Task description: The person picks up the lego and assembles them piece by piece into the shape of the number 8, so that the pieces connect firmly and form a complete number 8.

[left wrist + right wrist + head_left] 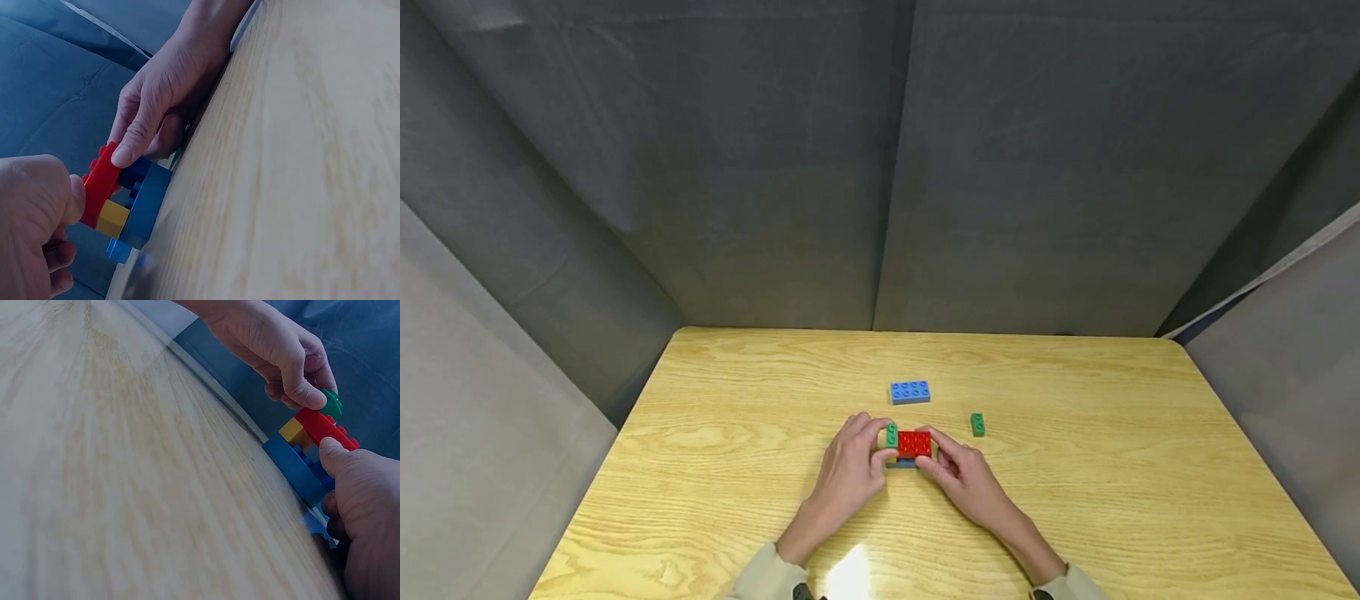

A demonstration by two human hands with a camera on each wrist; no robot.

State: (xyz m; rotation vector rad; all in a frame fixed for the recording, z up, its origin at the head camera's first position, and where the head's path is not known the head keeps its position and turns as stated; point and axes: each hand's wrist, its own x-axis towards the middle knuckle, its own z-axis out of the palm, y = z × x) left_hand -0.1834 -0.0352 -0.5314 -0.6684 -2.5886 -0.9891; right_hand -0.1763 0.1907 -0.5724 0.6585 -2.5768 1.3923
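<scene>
My left hand [852, 465] pinches a small green brick [892, 435] between thumb and fingers, at the left end of a red brick [914, 442]. On the other side, my right hand [964, 481] grips the red brick's right end. Beneath the red brick, a yellow brick [292, 432] sits at the left end of a blue brick [292, 469] on the table. A darker blue piece [135, 170] shows between the red and blue bricks near my right fingers. Whether the green brick is pressed fully onto the red one, I cannot tell.
Behind the stack lies a loose blue brick [911, 392] with studs up. Another small green brick [977, 425] lies to the right, beyond my right hand. The wooden table [1112, 467] ends at grey curtains [1000, 167] at the back and sides.
</scene>
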